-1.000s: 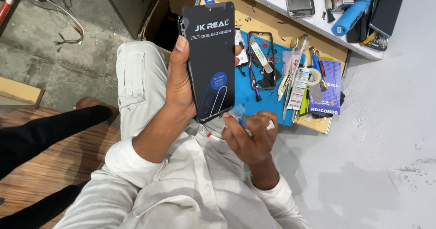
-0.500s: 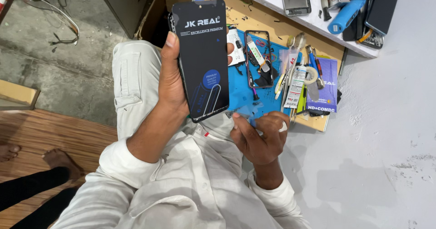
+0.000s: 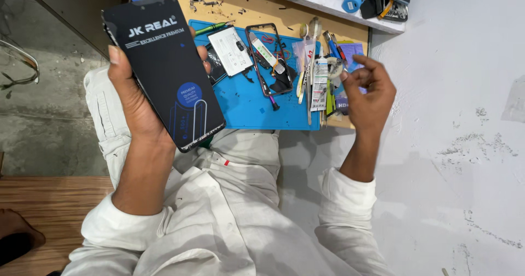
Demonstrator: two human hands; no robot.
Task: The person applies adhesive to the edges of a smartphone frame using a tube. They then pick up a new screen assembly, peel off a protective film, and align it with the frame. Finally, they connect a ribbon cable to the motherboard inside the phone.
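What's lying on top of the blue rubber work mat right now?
On the blue rubber work mat: a white rectangular battery, a black phone frame and a green-handled tool. The black phone screen panel in the left hand covers the mat's left edge.

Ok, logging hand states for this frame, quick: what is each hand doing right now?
Left hand: closed around the black phone screen panel, held up.
Right hand: holds nothing, fingers loosely curled, raised over the tools at the blue mat.

Phone repair workshop: blue work mat [image 3: 257, 109] on wooden bench [image 3: 240, 8], stripped phone frame [image 3: 269, 57], battery [image 3: 234, 47], hand tools [image 3: 314, 73], loose screws far left.
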